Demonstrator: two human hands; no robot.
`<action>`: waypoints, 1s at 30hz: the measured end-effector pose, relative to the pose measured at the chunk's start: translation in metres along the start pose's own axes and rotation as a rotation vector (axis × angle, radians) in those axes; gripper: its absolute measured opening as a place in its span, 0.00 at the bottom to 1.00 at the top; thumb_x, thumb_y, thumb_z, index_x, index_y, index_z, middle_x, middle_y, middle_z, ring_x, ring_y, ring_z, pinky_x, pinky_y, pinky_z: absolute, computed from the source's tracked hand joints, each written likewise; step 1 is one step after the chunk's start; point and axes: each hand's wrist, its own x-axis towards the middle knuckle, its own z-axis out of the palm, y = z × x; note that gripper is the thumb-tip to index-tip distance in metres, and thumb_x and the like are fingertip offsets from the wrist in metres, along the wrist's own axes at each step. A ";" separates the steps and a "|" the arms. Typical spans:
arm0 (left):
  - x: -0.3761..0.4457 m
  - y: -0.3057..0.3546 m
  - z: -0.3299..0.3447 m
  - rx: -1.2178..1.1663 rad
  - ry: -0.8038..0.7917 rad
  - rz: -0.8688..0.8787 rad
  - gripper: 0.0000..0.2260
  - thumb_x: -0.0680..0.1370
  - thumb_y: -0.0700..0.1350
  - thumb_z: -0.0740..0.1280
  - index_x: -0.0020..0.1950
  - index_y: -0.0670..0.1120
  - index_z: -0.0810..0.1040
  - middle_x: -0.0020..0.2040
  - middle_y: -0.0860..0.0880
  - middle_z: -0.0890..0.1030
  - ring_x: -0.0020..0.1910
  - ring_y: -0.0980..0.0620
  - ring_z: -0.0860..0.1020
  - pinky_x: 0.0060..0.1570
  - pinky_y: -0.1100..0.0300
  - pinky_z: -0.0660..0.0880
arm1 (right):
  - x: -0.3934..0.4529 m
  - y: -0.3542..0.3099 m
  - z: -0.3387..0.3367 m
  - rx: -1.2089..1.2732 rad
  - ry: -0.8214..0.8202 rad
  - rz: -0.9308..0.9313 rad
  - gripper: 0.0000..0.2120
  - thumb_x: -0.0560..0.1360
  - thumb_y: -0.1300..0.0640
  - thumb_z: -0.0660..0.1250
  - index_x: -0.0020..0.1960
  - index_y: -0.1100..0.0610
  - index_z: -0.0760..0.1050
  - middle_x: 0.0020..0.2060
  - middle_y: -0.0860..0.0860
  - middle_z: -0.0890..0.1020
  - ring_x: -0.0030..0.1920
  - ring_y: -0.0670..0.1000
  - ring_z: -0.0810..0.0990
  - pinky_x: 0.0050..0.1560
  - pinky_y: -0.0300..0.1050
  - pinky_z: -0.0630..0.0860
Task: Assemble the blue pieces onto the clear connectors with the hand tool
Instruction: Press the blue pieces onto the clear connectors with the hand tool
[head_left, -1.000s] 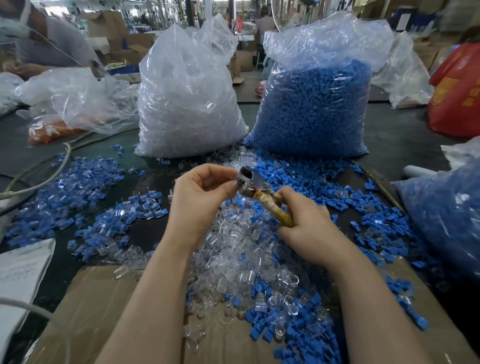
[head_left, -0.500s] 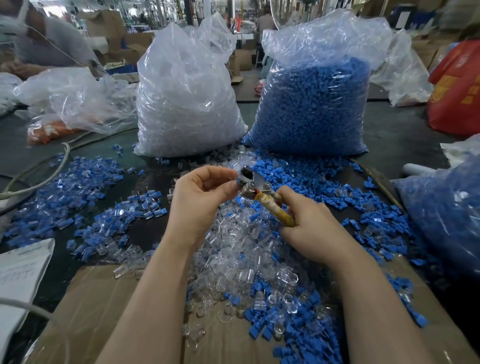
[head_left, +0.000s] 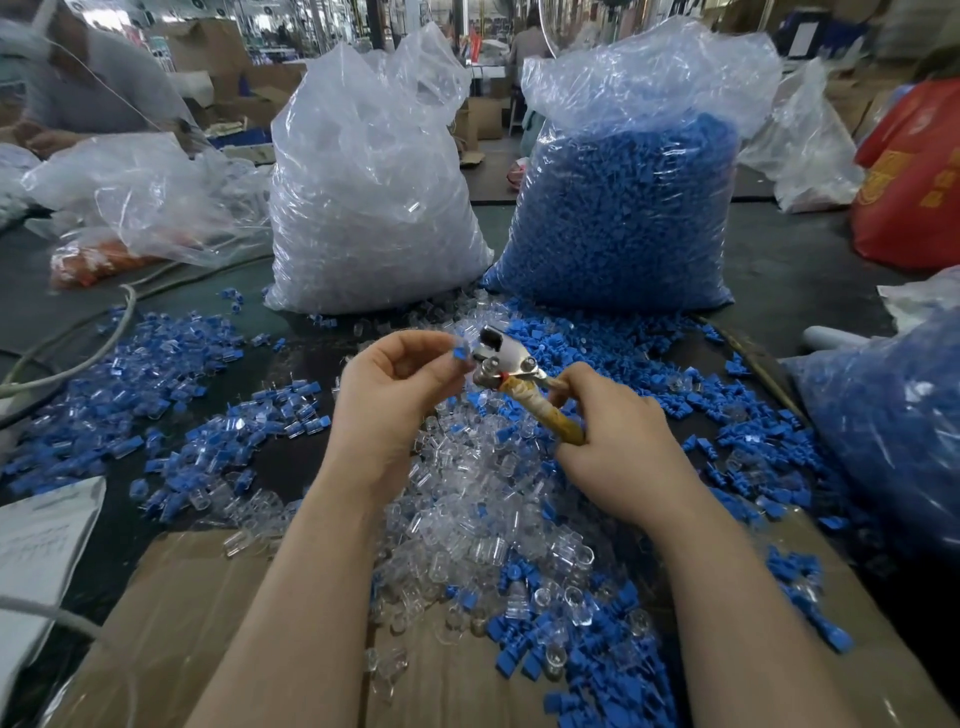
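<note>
My right hand (head_left: 618, 447) grips the tape-wrapped handle of a metal hand tool (head_left: 511, 366), whose silver head points up and left. My left hand (head_left: 392, 395) pinches a small blue piece (head_left: 459, 354) between thumb and fingers, just left of the tool's jaw. Whether a clear connector is joined to it I cannot tell. Under both hands lies a heap of loose clear connectors (head_left: 478, 514) mixed with blue pieces (head_left: 550, 660).
A big bag of clear connectors (head_left: 369, 197) and a big bag of blue pieces (head_left: 628, 208) stand behind the heap. Assembled blue-and-clear parts (head_left: 156, 395) are spread at left. Cardboard (head_left: 182, 623) lies in front, another blue bag (head_left: 893, 431) at right, a person at far left.
My left hand has drawn slightly back from the tool's head, and a blue piece now shows between its fingertips. The tool head has tilted a little.
</note>
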 end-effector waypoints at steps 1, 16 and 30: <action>0.002 0.000 -0.004 -0.075 0.070 -0.044 0.11 0.70 0.35 0.73 0.51 0.41 0.80 0.44 0.45 0.86 0.46 0.50 0.84 0.47 0.61 0.81 | 0.001 0.002 0.000 -0.013 0.025 0.023 0.13 0.71 0.57 0.66 0.50 0.43 0.66 0.40 0.44 0.73 0.42 0.50 0.70 0.48 0.49 0.61; 0.015 -0.006 -0.075 -1.163 0.731 -0.202 0.15 0.84 0.47 0.58 0.51 0.35 0.74 0.42 0.44 0.81 0.38 0.52 0.82 0.32 0.62 0.80 | 0.000 0.026 -0.006 -0.129 0.288 0.381 0.02 0.78 0.53 0.63 0.49 0.48 0.70 0.32 0.48 0.74 0.30 0.50 0.71 0.27 0.42 0.60; -0.002 -0.013 0.002 0.867 -0.160 -0.137 0.07 0.76 0.44 0.71 0.52 0.55 0.81 0.49 0.55 0.83 0.43 0.57 0.82 0.38 0.68 0.77 | 0.005 0.029 -0.003 -0.220 0.055 0.501 0.09 0.73 0.48 0.69 0.42 0.50 0.72 0.34 0.49 0.76 0.33 0.51 0.73 0.28 0.42 0.63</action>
